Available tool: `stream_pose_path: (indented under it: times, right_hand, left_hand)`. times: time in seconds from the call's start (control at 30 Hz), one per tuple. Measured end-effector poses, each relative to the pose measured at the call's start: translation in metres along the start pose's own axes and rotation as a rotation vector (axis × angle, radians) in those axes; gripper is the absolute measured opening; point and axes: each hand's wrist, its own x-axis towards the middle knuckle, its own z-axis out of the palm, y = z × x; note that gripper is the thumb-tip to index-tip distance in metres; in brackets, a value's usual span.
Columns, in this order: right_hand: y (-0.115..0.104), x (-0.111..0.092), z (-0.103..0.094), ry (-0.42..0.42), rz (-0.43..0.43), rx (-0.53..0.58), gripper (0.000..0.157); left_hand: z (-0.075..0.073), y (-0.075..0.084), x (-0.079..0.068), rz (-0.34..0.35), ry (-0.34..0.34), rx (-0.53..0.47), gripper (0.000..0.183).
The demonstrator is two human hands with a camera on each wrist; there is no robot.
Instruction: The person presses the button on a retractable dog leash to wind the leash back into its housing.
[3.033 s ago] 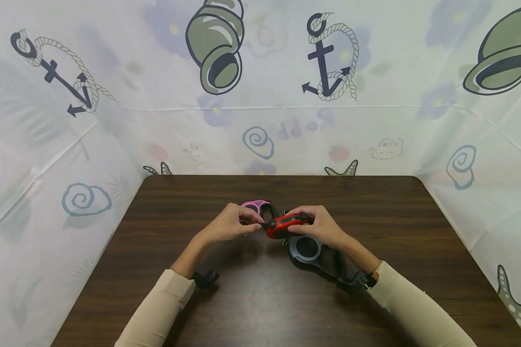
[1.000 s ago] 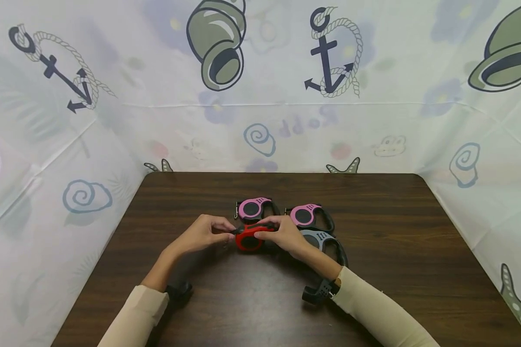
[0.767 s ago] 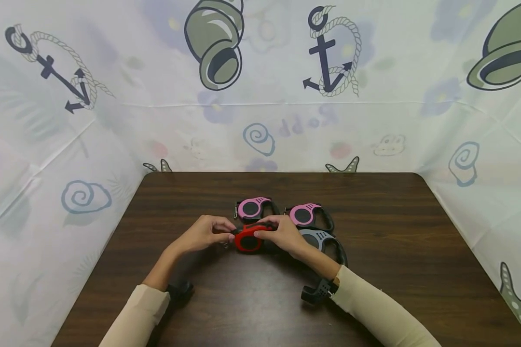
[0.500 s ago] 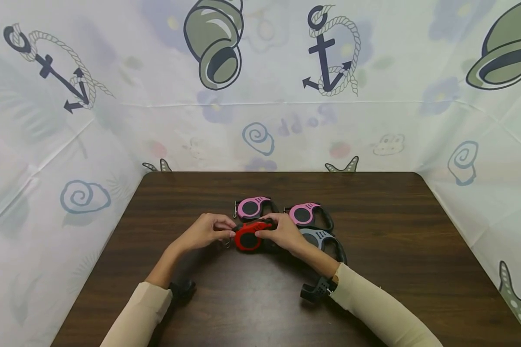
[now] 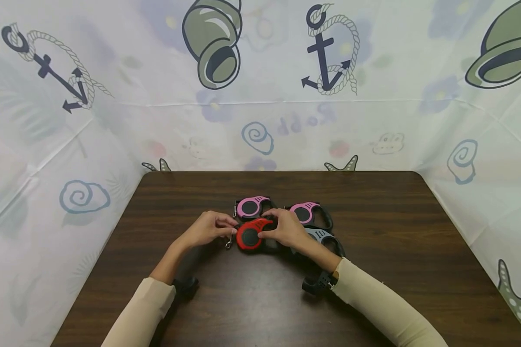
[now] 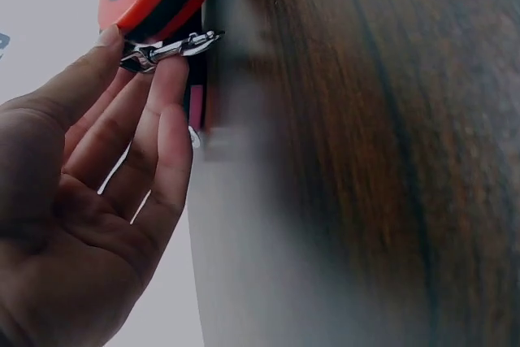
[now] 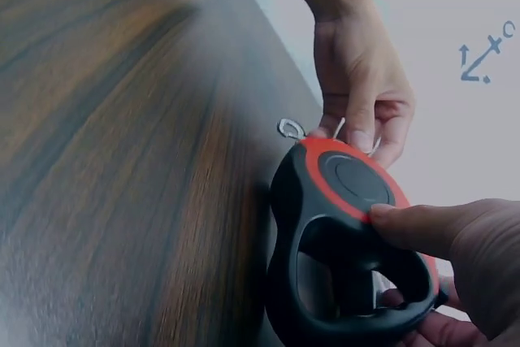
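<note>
A red and black retractable dog leash (image 5: 248,236) is between both hands near the middle of the table, its round face turned toward the head camera. My right hand (image 5: 288,229) grips its handle side; in the right wrist view the thumb presses the red-and-black casing (image 7: 357,176) above the black loop handle. At the leash's cord end, my left hand (image 5: 208,229) pinches with thumb and fingers. In the left wrist view, the metal clip (image 6: 171,50) lies across those fingers, with the thumb tip touching the red casing.
A pink retractable leash (image 5: 248,207) lies just behind the red one. Another pink leash (image 5: 303,214) lies to the right, with a grey one (image 5: 317,235) in front of it, partly hidden by my right hand. Patterned cloth (image 5: 260,86) walls the dark wooden table (image 5: 260,308).
Both hands have carried the red leash left from beside the grey one. Over the last second its face has tilted up toward the head camera. The grey leash lies farther back, at another angle.
</note>
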Motion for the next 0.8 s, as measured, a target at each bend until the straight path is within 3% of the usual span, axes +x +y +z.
stream_pose_path:
  times: [0.37, 0.8]
  right_hand:
    - [0.008, 0.001, -0.002, 0.017, -0.041, -0.096, 0.054]
    - [0.013, 0.001, -0.001, 0.029, -0.056, -0.149, 0.053]
  left_hand:
    - [0.002, -0.005, 0.007, -0.057, 0.001, 0.015, 0.025]
    - [0.005, -0.003, 0.007, -0.063, -0.011, 0.080, 0.029]
